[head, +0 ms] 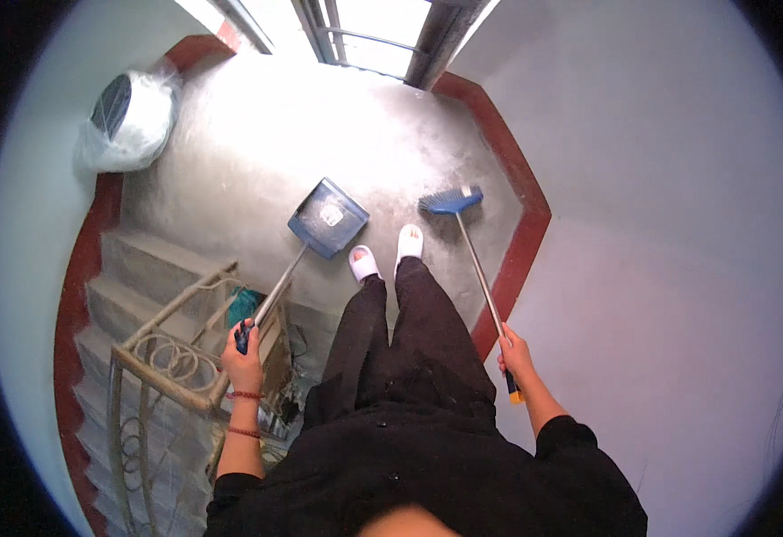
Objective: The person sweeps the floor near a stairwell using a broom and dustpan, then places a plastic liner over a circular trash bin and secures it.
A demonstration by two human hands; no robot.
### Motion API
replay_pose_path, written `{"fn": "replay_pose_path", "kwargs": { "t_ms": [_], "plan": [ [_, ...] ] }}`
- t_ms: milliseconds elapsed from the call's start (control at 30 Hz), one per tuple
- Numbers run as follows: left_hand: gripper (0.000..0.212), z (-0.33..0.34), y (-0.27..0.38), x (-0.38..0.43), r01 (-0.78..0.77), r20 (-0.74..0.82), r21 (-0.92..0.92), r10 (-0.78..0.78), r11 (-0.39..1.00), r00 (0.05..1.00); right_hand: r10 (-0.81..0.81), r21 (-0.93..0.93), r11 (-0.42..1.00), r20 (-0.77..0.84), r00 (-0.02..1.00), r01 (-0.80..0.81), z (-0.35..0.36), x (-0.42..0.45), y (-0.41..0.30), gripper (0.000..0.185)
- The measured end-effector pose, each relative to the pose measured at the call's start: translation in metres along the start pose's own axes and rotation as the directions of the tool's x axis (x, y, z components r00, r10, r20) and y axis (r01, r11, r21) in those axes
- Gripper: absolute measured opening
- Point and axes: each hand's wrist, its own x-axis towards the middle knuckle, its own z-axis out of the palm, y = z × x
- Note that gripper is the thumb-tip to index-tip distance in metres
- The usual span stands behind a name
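My left hand [242,359] is closed around the dark grip of a long-handled dustpan. Its blue pan [337,228] is by the floor in front of my left foot, with a pale label and whitish dust on its surface. In my right hand [516,352] is the metal handle of a broom [478,268], whose black and yellow end sticks out below my fist. The blue broom head [452,201] is at the floor ahead of my right foot, bristles pointing left. A gap of floor separates broom head and dustpan.
I stand in white slides [410,241] on a concrete landing [230,148]. Concrete steps [156,255] and a metal railing [170,382] are at left. A plastic-wrapped round object [139,124] lies by the left wall. A window [378,40] is ahead; a red-painted wall border [525,208] runs right.
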Motion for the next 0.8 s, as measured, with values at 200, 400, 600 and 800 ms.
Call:
{"fn": "replay_pose_path", "kwargs": {
  "t_ms": [200,400,600,800],
  "plan": [
    [0.025,0.006,0.030,-0.030,0.130,-0.039,-0.038,-0.131,0.991,0.991,-0.665,-0.857,0.440,-0.109,0.739,0.268,-0.031,0.055,-0.101,0.060],
    [0.021,0.020,0.067,-0.041,0.135,-0.131,0.028,-0.130,0.990,0.983,-0.595,-0.959,0.215,0.021,0.803,0.184,-0.030,0.155,-0.280,0.068],
    [0.021,0.056,0.051,-0.065,0.194,-0.239,-0.163,-0.229,0.967,0.944,-0.645,-0.960,0.072,0.162,0.747,0.271,-0.093,0.208,-0.141,0.081],
    [0.021,0.063,0.081,-0.127,0.210,-0.297,-0.172,-0.254,0.962,0.920,-0.411,-0.970,0.149,0.116,0.904,0.192,-0.209,0.066,0.007,0.077]
  ]
}}
